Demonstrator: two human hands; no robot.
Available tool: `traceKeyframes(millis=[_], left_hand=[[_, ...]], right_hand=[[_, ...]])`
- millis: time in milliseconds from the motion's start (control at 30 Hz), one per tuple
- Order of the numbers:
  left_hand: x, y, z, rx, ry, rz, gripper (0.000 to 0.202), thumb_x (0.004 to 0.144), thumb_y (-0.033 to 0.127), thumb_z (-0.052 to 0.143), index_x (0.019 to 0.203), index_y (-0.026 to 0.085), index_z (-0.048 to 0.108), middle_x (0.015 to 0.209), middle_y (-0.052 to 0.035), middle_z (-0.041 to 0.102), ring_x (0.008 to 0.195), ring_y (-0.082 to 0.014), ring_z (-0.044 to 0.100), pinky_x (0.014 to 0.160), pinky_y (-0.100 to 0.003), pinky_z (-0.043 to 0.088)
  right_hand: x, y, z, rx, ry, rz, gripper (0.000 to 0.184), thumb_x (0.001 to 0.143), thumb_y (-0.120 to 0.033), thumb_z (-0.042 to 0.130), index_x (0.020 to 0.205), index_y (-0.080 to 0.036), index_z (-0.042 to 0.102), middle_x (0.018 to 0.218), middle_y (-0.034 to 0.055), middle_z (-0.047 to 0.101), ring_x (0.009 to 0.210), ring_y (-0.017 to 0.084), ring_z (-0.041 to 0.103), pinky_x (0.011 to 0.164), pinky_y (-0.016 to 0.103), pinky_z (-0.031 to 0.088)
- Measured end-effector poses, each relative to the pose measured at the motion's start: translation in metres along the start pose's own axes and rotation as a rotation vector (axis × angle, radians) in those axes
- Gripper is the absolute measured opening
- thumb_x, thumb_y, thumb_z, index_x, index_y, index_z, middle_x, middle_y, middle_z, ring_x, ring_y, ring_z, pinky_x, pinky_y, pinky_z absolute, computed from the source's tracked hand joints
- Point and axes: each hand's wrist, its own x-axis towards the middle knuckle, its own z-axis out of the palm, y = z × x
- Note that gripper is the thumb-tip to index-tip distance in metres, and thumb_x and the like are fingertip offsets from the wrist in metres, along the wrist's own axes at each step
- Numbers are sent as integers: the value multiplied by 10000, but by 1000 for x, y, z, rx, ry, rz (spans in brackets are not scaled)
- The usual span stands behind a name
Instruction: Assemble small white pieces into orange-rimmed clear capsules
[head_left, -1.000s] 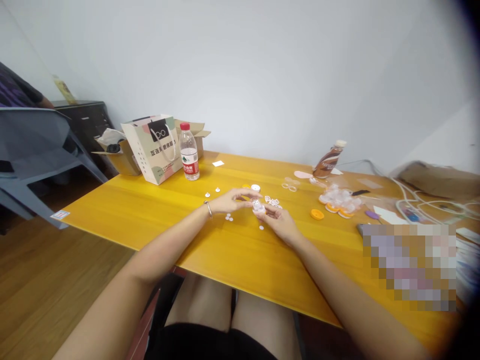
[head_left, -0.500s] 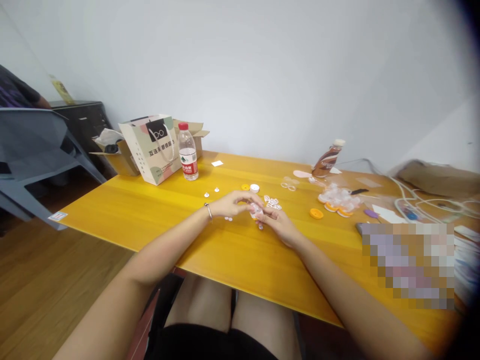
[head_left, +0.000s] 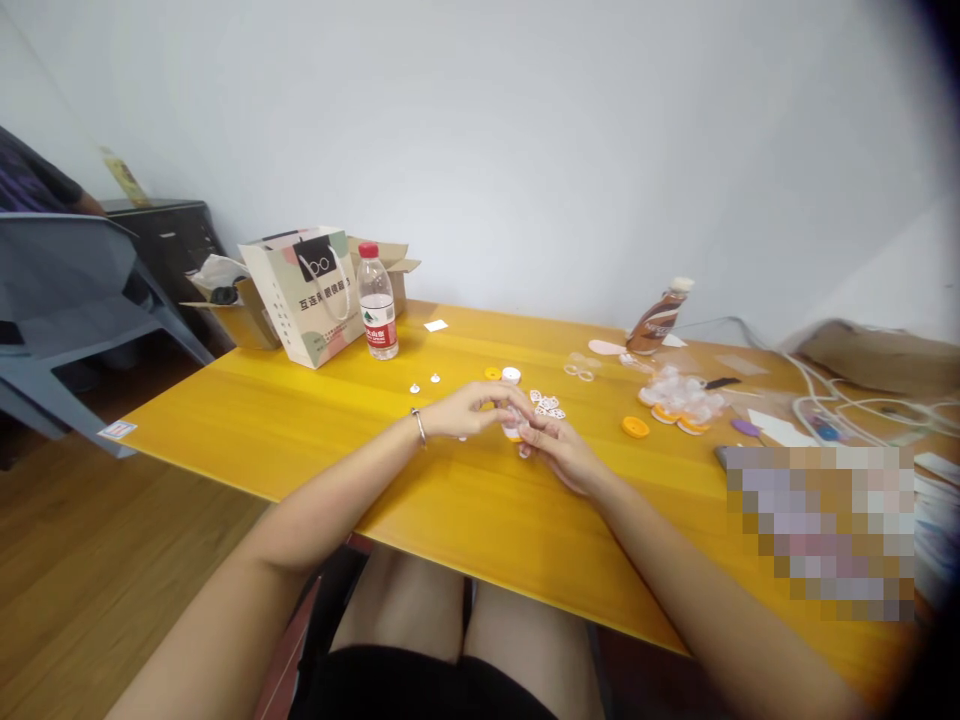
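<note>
Between my hands is a small clear plastic piece with white and orange parts [head_left: 514, 432], too small to name exactly. My left hand [head_left: 480, 408] has its fingers curled over the top and left side of it. From the right, my right hand [head_left: 561, 448] pinches the same piece, low over the yellow table [head_left: 420, 510]. Just beyond my fingers lie a yellow disc [head_left: 492, 374], a white round cap [head_left: 511, 375] and several white cut-out pieces with red marks [head_left: 547, 406]. Two small white pegs [head_left: 435, 378] sit beyond my left wrist.
At the back left stand a paper bag [head_left: 315, 310], a cardboard box and a red-capped water bottle [head_left: 378, 310]. To the right are an orange disc [head_left: 635, 427], plastic-wrapped orange parts [head_left: 684, 398], a brown drink bottle [head_left: 660, 318], white cables [head_left: 802, 380] and a blurred-out flat object [head_left: 817, 530].
My left fingers have closed further over the small piece, hiding more of its top. Small white bits beside my left hand are now mostly covered. The view has shifted very slightly.
</note>
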Motion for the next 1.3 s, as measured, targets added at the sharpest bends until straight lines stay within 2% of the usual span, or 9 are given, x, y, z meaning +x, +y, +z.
traceKeyframes(millis=[100, 233, 333, 567, 733, 900, 1000, 1167, 1300], left_hand=[[1, -1, 1, -80, 126, -76, 304, 810, 311, 483, 1085, 190, 524, 1131, -87, 535, 1003, -142, 505, 829, -269, 400], [3, -8, 7, -59, 263, -263, 348, 725, 380, 582, 969, 132, 575, 885, -66, 616, 787, -123, 552, 725, -258, 424], [4, -12, 8, -125, 227, -253, 287, 729, 362, 581, 858, 107, 604, 791, -46, 622, 716, -103, 545, 720, -249, 423], [1, -5, 0, -444, 7, -122, 296, 777, 333, 544, 1011, 161, 598, 1028, -87, 610, 962, -152, 549, 862, -281, 395], [0, -6, 3, -548, 20, -105, 328, 768, 354, 554, 1041, 175, 591, 1058, -93, 601, 985, -170, 550, 872, -299, 396], [1, -7, 5, -621, 62, -109, 371, 775, 374, 541, 1093, 185, 565, 1115, -103, 575, 1018, -179, 533, 884, -312, 388], [3, -11, 8, -593, 141, -148, 382, 753, 378, 565, 1083, 186, 564, 1158, -98, 546, 1025, -169, 521, 889, -311, 382], [7, -19, 17, -404, 331, -247, 378, 655, 342, 665, 955, 127, 583, 913, -67, 612, 816, -125, 557, 782, -277, 418], [8, -19, 21, -354, 383, -233, 343, 680, 344, 641, 939, 125, 590, 915, -69, 610, 848, -136, 554, 796, -280, 412]], right_hand=[[0, 1, 0, 118, -24, 16, 230, 711, -380, 603, 783, -162, 611, 649, 4, 516, 572, 90, 440, 554, 233, 362], [0, 1, -1, 152, -5, 24, 218, 716, -371, 604, 788, -165, 612, 651, 3, 506, 587, 96, 437, 560, 236, 356], [-1, 0, -2, 167, -25, 24, 210, 701, -358, 623, 770, -160, 612, 655, 3, 502, 582, 94, 421, 558, 239, 342], [-5, -4, 2, 360, -156, 61, 221, 669, -369, 640, 715, -160, 589, 618, -1, 465, 522, 85, 347, 508, 247, 287], [-7, -8, 9, 452, -180, 57, 248, 652, -373, 652, 780, -169, 594, 717, 12, 498, 529, 77, 349, 509, 245, 303], [-7, -10, 6, 393, -115, 60, 250, 669, -397, 635, 776, -173, 602, 697, 19, 528, 592, 103, 447, 557, 248, 361], [-6, -8, 3, 329, -58, 78, 260, 668, -415, 632, 768, -178, 594, 673, 16, 540, 610, 114, 482, 580, 253, 384], [0, -4, 6, 138, 67, 68, 251, 685, -391, 624, 807, -175, 582, 658, 1, 543, 574, 95, 468, 538, 232, 374], [2, -3, 11, 20, 185, 20, 261, 634, -353, 671, 808, -180, 581, 639, -19, 528, 569, 94, 457, 518, 227, 376]])
